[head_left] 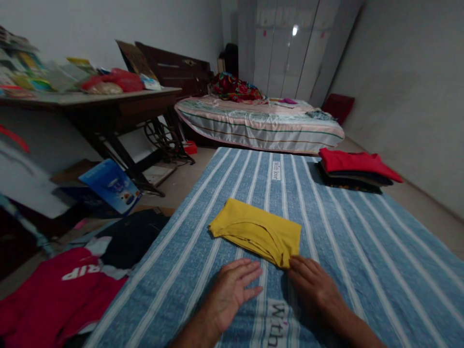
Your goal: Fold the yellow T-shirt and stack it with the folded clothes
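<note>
A folded yellow T-shirt point(261, 227) lies flat on the blue striped cloth point(203, 237), its curved neckline toward me. My left hand point(237, 285) is just in front of the shirt's near edge, fingers apart and holding nothing. At the shirt's near right corner is my right hand point(315, 285), its fingers pressed together on the fabric. The thumb of that hand is hidden beneath it.
Folded clothes with a red garment point(355, 164) on top are stacked at the far right. A red garment point(68, 285) and dark clothing point(136, 237) lie at the left, beside a blue box point(110, 186). Behind stand a sewing table point(119, 106) and a bed point(261, 125).
</note>
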`<action>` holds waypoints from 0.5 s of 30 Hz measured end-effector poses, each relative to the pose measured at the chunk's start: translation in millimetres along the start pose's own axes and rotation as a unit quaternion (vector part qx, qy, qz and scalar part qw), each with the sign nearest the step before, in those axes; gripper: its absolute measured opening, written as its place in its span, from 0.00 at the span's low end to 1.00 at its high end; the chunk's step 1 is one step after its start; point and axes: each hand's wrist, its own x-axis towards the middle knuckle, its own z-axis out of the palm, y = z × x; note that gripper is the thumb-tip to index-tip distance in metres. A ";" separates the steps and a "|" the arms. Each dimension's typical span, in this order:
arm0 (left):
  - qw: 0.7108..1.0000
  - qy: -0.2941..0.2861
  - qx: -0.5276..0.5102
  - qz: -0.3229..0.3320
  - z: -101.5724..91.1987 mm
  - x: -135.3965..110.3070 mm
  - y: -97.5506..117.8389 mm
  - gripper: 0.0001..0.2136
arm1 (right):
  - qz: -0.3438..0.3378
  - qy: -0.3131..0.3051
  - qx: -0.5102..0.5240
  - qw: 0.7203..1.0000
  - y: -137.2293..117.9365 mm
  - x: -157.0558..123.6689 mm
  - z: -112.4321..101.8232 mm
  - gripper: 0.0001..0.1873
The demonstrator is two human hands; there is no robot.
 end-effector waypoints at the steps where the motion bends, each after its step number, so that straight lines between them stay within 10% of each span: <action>1: 1.000 -0.007 -0.005 -0.008 3.6 2.5 -1.6 0.07 | -0.016 0.001 -0.008 1.000 -3.1 -2.1 2.9 0.14; 9: 0.997 -0.063 -0.010 -0.050 15.1 17.0 -6.4 0.06 | 0.028 0.009 0.035 0.999 -2.2 -6.6 -2.9 0.14; 15: 0.995 -0.074 -0.022 -0.055 20.5 25.0 -22.8 0.09 | 0.086 -0.010 0.109 0.990 28.3 48.4 -13.6 0.10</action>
